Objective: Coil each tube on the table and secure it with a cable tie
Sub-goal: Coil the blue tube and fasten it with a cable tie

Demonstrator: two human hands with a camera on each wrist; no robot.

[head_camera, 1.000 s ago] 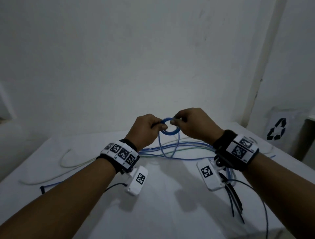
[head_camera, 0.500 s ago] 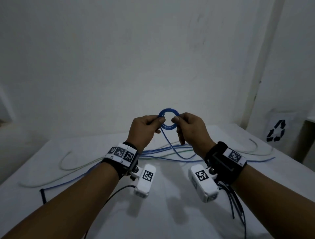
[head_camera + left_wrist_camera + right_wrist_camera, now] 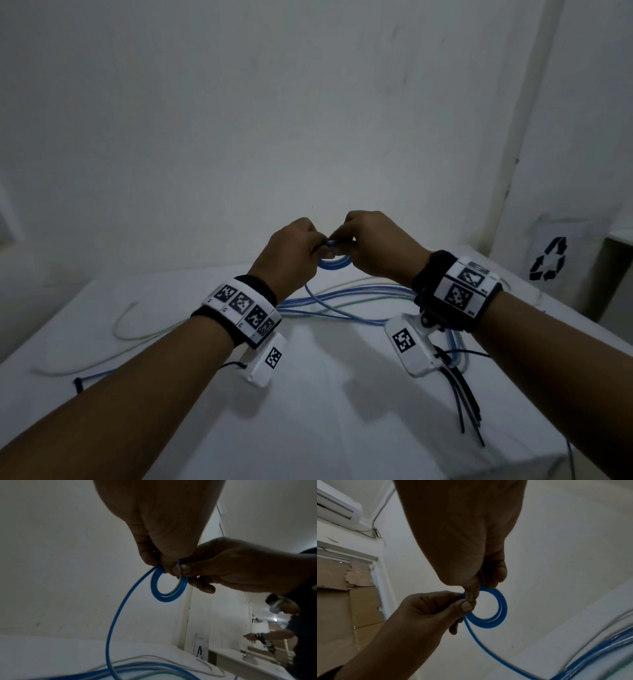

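left hand (image 3: 291,253): our grip pinches the blue tube coil (image 3: 334,265) | right hand (image 3: 373,246): pinches it too | coil hangs below both grips, frame centre

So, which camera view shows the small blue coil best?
The left wrist view: the blue coil hangs almost whole below the fingertips of the left hand and right hand, its turns distinct. The right wrist view shows it nearly as well, partly behind a thumb. The head view shows only its lower arc between the hands.

Two hands: left hand (image 3: 291,255), right hand (image 3: 376,248). One small blue tube coil (image 3: 335,264). Several loose tubes (image 3: 346,301) on one table (image 3: 325,411); exact number unclear.
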